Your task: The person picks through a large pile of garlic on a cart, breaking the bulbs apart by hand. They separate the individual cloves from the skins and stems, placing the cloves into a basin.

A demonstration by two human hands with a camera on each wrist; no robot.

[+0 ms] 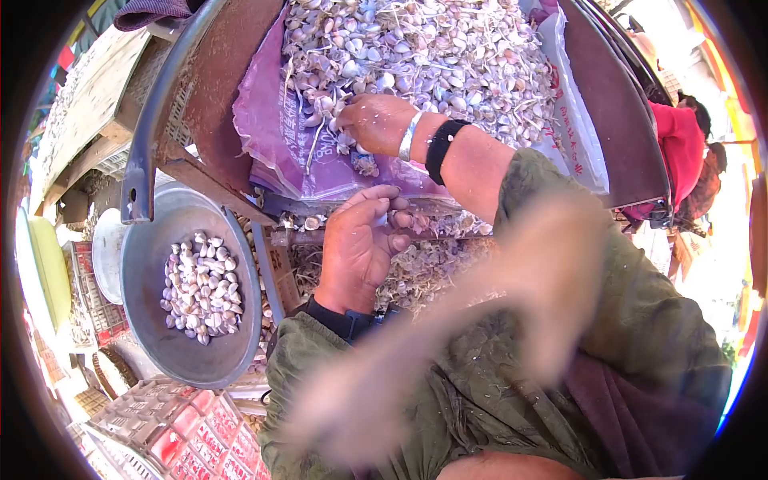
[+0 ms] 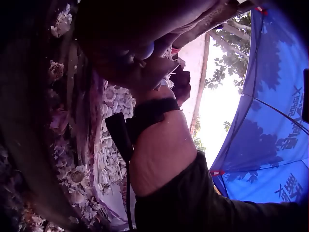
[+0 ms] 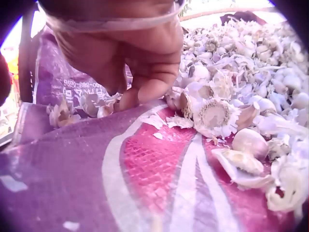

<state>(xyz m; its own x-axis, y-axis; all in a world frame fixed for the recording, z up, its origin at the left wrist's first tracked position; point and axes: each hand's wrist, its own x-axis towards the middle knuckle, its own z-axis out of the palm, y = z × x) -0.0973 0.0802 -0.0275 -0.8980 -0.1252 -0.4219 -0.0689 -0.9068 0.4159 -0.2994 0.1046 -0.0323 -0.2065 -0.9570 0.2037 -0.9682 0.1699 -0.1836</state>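
Garlic: firm white-and-purple cloves with papery skins, loose in a heap right in front of the person, mixed with dry stalks and skin scraps

Handling, my read: each clove is light, hard inside, slick where the skin is smooth; skin likely tears and flakes, flesh bruises under nails; best hold is thumb and fingertip across the fat middle, clear of the tip

Right hand: at the near edge of the heap, fingers bunched close and pointing down among the garlic; can't tell if they pinch a clove

Left hand: nearer the body, palm turned up, fingers half curled with narrow gaps; can't tell whether anything is gripped

Containers: reddish-brown metal tray, lined with a printed purple plastic sack, bears the heap; round grey basin on the person's left holds a smaller pile of cleaner-looking cloves; pale lattice-sided plastic crate with red panels below it, contents unclear
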